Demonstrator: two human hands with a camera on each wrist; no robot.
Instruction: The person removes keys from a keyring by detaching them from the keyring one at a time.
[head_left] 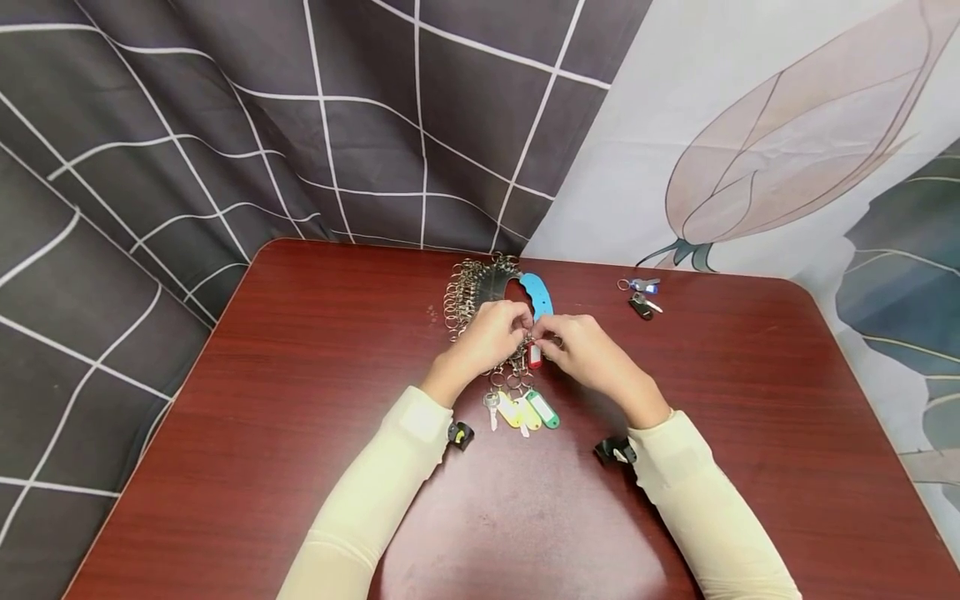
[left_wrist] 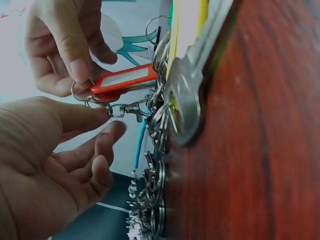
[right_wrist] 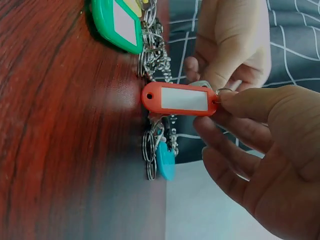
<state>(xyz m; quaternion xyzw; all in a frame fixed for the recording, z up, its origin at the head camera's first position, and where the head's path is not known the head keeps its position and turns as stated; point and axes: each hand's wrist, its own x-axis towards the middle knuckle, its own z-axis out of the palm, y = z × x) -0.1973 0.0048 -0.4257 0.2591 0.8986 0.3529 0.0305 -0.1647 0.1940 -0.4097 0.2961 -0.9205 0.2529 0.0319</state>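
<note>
Over the middle of the table, my left hand (head_left: 489,335) pinches a small metal swivel clasp (left_wrist: 119,111) between thumb and fingers. Facing it, my right hand (head_left: 583,346) grips the split ring (left_wrist: 80,93) of a red key tag (right_wrist: 184,99) with a white label. A key shows partly behind the tag in the left wrist view. Beneath the hands lies a curved holder, part black and part blue (head_left: 538,293), edged with many metal rings (head_left: 457,300). On its near side hang a silver key (head_left: 492,405), yellow tags (head_left: 509,410) and a green tag (head_left: 543,410).
Two more key sets lie at the table's back right, one with a blue tag (head_left: 647,287), the other with a black tag (head_left: 641,306). The reddish-brown table (head_left: 315,350) meets a dark checked curtain (head_left: 360,142) behind. Each wrist wears a strapped camera.
</note>
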